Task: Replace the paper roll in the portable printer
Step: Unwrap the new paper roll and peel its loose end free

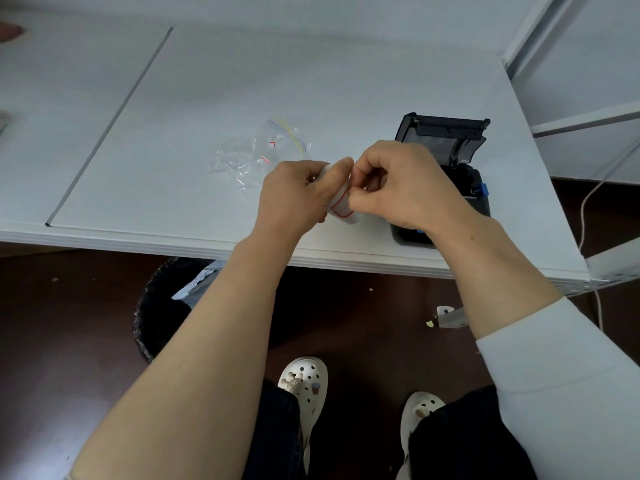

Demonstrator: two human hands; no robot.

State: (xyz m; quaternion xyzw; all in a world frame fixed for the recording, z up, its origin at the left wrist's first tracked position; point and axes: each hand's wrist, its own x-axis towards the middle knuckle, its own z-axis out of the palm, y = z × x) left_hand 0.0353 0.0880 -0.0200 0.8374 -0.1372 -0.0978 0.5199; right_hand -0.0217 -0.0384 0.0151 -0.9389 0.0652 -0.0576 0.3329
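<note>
A white paper roll (341, 206) with thin red outlines on it is held above the table's front edge. My left hand (294, 195) wraps around its left side. My right hand (398, 185) pinches the roll's edge with thumb and fingertips. Most of the roll is hidden by both hands. The black portable printer (446, 140) stands just right of my hands with its lid tipped open toward the back. A blue latch (483, 189) shows on its right side. My right hand and wrist cover its front part.
A crumpled clear zip bag (256, 154) lies on the white table (173, 116), left of my hands. A dark seam (110, 123) runs across the tabletop. A black waste bin (162, 306) sits under the table. White cable (588, 202) hangs at right by a metal frame (540, 36).
</note>
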